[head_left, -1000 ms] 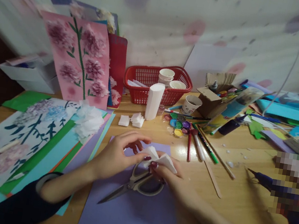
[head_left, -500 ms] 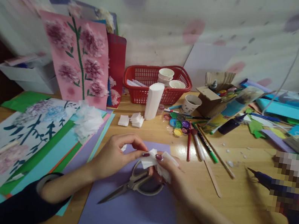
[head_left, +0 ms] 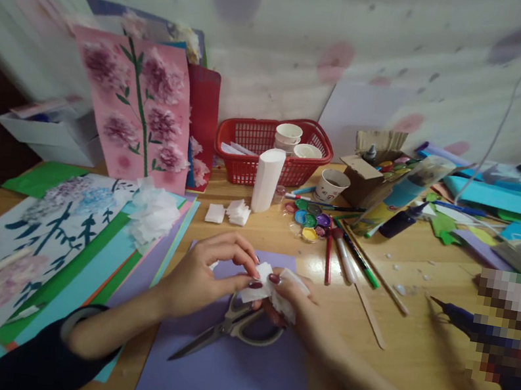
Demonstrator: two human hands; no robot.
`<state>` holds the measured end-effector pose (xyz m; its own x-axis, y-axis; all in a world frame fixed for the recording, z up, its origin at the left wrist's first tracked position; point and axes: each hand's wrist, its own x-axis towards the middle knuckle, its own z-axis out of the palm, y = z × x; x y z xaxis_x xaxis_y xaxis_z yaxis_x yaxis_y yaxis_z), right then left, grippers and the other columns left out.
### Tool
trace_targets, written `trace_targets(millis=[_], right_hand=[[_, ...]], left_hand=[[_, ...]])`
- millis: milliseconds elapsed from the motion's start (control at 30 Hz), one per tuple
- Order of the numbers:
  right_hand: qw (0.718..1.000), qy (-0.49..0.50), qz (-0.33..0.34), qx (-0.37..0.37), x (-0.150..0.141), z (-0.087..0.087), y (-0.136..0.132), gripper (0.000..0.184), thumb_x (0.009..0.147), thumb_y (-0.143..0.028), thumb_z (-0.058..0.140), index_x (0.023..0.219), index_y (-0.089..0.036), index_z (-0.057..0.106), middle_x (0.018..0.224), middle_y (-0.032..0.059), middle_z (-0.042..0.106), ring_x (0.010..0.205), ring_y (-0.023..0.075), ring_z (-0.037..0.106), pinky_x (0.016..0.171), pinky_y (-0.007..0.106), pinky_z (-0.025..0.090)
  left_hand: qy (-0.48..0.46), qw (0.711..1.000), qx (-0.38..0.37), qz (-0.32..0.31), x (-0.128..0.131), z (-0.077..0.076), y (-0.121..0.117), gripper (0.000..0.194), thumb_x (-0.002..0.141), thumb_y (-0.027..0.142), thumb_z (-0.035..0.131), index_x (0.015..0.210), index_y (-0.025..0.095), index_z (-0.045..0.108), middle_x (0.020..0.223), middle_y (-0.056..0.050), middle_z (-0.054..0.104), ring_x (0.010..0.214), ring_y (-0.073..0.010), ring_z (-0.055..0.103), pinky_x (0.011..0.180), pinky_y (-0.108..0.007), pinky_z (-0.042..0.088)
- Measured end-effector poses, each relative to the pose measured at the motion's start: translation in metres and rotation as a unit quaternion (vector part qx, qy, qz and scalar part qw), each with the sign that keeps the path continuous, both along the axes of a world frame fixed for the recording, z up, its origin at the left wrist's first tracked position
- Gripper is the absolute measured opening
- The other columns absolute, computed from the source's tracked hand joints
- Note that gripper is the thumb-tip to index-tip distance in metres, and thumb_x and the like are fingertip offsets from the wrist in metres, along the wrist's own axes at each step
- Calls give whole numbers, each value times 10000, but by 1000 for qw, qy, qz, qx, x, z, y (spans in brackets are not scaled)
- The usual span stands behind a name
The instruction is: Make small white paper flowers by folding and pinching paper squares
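Between my two hands is a small bunch of white tissue paper (head_left: pixel 262 283). My left hand (head_left: pixel 213 267) pinches its left edge between thumb and forefinger. My right hand (head_left: pixel 304 305) grips the rest of the bunch, thumb on top, with folded layers showing along its fingers. Below the hands lie scissors (head_left: pixel 231 326) on a purple sheet of paper (head_left: pixel 228 389), their blades pointing to the lower left. Part of the handles is hidden behind the paper and fingers. Small stacks of white tissue squares (head_left: pixel 237 212) rest beyond the hands, beside an upright white roll (head_left: pixel 268 179).
A red basket (head_left: pixel 235 167) with paper cups stands at the back. Paint pots (head_left: pixel 311 218), brushes and markers lie right of centre. A glue gun (head_left: pixel 464 319) is at the right. Coloured sheets and a fluffy white paper flower (head_left: pixel 152 213) lie left; a pink flower picture (head_left: pixel 130 106) leans behind.
Both hands have stayed nearly in place. My left fingers have closed in on the tissue paper, and the folded pieces have become a more crumpled bunch. The camera view has tipped slightly.
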<state>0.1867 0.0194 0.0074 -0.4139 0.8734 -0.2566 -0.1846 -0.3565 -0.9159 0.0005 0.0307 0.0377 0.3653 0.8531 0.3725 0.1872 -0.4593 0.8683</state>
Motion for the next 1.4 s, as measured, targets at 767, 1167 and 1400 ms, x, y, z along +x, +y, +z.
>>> trace_targets(millis=[767,1167,1400], right_hand=[[998,56,-18,6,-1,-4,4,272,781,-406,697,862,-147,699,651,20,696,486,111,583,480,218,475],[997,78,13,-14,1,-9,2,333,811,-421,704,1026,-170,667,871,65,746,681,174,692,633,291,566],[978,163,-9,-128,-3,0,0,347,769,-337,736,1066,-169,675,927,88,738,821,211,706,690,329,601]], left_hand=[[-56,926,-368,-64,-15,17,12,483,703,278,773,1151,140,657,725,28,575,569,-59,476,488,-172,344],[-4,939,-334,82,-7,14,10,177,675,254,724,784,114,723,655,-6,646,524,-79,498,502,-201,385],[-63,913,-403,9,1,22,1,109,655,241,749,701,143,743,659,-20,681,489,-71,480,473,-197,383]])
